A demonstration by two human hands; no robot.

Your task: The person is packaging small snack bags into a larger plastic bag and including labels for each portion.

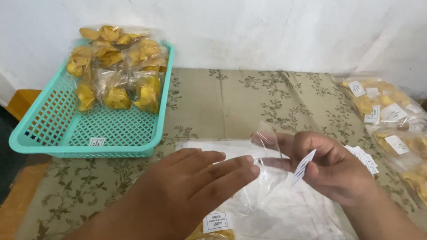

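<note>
Clear plastic — an empty bag point(267, 157) — lies on the olive floral tablecloth point(215, 99) between both hands, atop a stack of more clear bags point(297, 224); the left hand point(190, 186) rests flat on it, fingers straight and close together. The right hand point(325, 166) pinches the bag's open edge and holds a small white label point(302, 166) between thumb and fingers. A turquoise basket point(65, 125) of packed yellow chips point(118, 67) sits at the far left — labelled chip packets point(398, 123) lie at the right.
</note>
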